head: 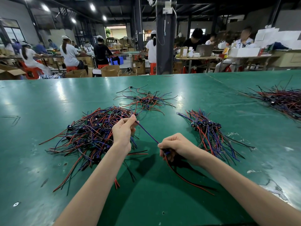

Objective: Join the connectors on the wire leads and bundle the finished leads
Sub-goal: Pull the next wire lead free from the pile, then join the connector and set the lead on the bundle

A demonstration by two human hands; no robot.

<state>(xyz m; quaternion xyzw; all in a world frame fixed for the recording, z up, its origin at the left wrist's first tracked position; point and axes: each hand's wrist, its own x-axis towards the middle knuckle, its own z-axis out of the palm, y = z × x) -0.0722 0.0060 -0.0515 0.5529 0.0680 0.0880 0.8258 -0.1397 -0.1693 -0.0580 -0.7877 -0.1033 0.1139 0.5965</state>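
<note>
Head view of a factory bench: we work at a wide green table mat (195, 88), and the job looks well short of half done. Largest, at ten o'clock from our hands, sprawls a tangled heap of loose red, black and blue wire leads (91, 132), seemingly yet to be joined. Far out at two o'clock lies a second dark heap of leads (283, 100); we cannot tell its status. Nearer at two o'clock rests a combed stack of leads with black connectors lined up (210, 131), apparently finished. We see no tie round it, so bundling seems left to do. At twelve o'clock sits a thin scatter of leads (145, 100). Our left hand (123, 131) pinches a blue-violet lead (147, 132) between thumb and forefinger. Our right hand (175, 147), fingers curled, grips a small black connector (167, 152). A red-and-black wire pair (187, 180) trails from it toward five o'clock. The blue-violet lead runs taut between both hands, above the mat.
</note>
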